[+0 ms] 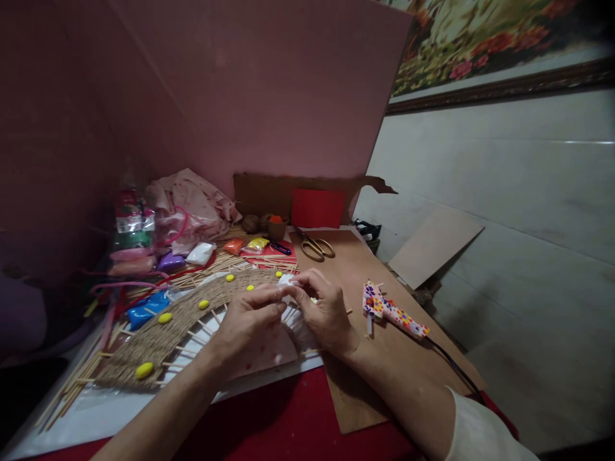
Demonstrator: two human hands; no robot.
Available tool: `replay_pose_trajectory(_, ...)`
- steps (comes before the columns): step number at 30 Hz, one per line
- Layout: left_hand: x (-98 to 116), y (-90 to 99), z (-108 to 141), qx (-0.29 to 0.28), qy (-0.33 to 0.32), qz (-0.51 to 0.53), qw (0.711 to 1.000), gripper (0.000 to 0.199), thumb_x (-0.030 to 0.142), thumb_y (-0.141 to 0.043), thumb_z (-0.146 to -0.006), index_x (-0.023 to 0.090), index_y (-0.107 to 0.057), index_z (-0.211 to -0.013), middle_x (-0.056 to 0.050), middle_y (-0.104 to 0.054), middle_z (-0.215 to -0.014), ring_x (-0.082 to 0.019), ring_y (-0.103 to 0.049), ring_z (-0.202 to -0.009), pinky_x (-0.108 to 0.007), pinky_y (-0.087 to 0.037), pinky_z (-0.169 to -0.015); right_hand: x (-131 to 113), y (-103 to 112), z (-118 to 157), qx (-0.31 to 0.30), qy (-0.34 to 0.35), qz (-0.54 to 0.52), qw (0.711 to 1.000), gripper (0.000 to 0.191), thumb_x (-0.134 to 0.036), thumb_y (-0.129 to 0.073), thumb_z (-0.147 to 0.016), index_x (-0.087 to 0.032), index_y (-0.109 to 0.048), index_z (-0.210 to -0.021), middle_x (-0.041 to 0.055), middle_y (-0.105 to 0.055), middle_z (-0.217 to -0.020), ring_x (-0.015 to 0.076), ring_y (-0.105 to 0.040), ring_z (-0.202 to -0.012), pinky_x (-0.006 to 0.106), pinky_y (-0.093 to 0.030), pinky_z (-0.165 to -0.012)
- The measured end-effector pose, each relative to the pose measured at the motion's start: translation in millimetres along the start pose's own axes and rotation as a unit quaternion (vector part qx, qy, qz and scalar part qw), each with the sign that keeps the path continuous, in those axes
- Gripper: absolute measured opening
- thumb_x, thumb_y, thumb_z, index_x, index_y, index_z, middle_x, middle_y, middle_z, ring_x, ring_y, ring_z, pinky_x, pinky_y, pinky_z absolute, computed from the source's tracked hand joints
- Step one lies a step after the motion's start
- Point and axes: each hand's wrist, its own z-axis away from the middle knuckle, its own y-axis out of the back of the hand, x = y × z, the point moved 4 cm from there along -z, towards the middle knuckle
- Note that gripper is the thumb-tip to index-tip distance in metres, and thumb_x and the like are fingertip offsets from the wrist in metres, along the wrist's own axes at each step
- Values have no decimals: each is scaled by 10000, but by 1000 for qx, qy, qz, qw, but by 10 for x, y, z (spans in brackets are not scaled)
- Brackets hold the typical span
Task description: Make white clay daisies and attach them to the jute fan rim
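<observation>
My left hand [254, 314] and my right hand [321, 307] meet over the far right end of a fan-shaped piece. Their fingertips pinch a small lump of white modelling clay [287, 280], partly hidden by the fingers. Below them, the arched band of woven twine [182, 322] runs over thin wooden sticks. Flat yellow ovals [144, 370] dot the band. Pink patterned fabric [262, 356] lies at the inner part of the fan, half covered by my left hand and forearm.
A flower-patterned glue gun [391, 312] with a cord rests on the brown board [379, 358] at right. Gold-handled scissors [316, 247] lie behind. Coloured clay packets, including a white packet [200, 253] and a blue packet [148, 310], sit at left near loose sticks [72, 390].
</observation>
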Motion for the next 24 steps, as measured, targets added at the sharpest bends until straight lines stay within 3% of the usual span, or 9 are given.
replay_pose_trajectory(4, -46, 6, 3, 10, 31, 27, 999, 79, 171, -706, -683, 174, -761, -741, -8, -561, -654, -106, -419, -614, -226, -328, -557, 81, 2, -17, 16, -55, -12, 998, 231, -345, -494, -901, -181, -592, -771, 17, -560, -672, 138, -526, -638, 236, -401, -559)
replay_pose_trajectory(10, -26, -8, 0, 36, 94, 144, 984, 244, 147, -740, -622, 133, -740, -866, 30, -505, -542, -62, -371, -501, -199, -287, -490, 208, 101, -56, 70, -117, -71, 988, 309, -415, -444, -921, -176, -627, -848, -13, -498, -612, 111, -465, -537, 227, -378, -499)
replay_pose_trajectory(15, -55, 25, -35, 45, 90, 177, 979, 199, 139, -733, -601, 126, -734, -800, 17, -545, -562, -57, -393, -484, -191, -289, -465, 108, 111, -55, 69, -30, -48, 996, 191, -304, -521, -895, -189, -670, -927, 39, -603, -790, 140, -562, -689, 258, -457, -617)
replay_pose_trajectory(20, -10, 21, -24, 29, 49, 42, 998, 184, 169, -703, -662, 163, -762, -837, 21, -537, -522, -87, -395, -504, -224, -311, -517, 4, 44, 12, 18, 79, 31, 996, 215, -211, -501, -901, -220, -665, -1041, 62, -629, -878, 169, -593, -809, 301, -480, -721)
replay_pose_trajectory(24, 84, 2, 1, 28, -6, -18, 999, 154, 161, -676, -684, 195, -775, -797, 9, -545, -563, -120, -406, -560, -249, -313, -551, 1, 25, 30, 1, 96, 88, 991, 254, -245, -495, -908, -213, -660, -1099, 68, -594, -858, 172, -575, -784, 301, -472, -687)
